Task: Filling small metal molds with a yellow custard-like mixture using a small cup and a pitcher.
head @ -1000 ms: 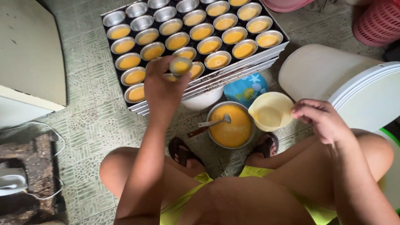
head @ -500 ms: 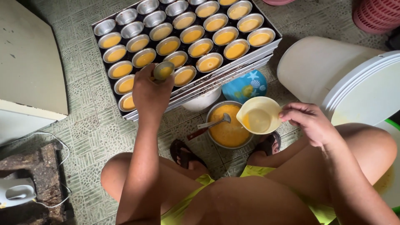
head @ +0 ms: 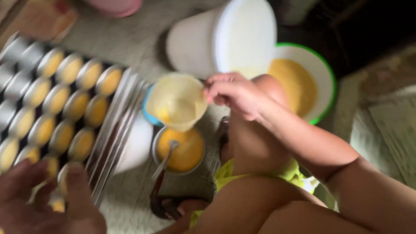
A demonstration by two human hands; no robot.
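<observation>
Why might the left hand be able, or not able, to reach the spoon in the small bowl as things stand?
Probably able. The left hand is by the tray's near corner and seems to hold nothing, though it is blurred. The spoon handle sticks out of the small bowl toward it, with only bare floor between.

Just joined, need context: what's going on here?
A person sits on the floor. The right hand holds a pale plastic cup with some yellow batter above a small metal bowl of batter with a spoon in it. The left hand is at a tray of small filled moulds.
</observation>
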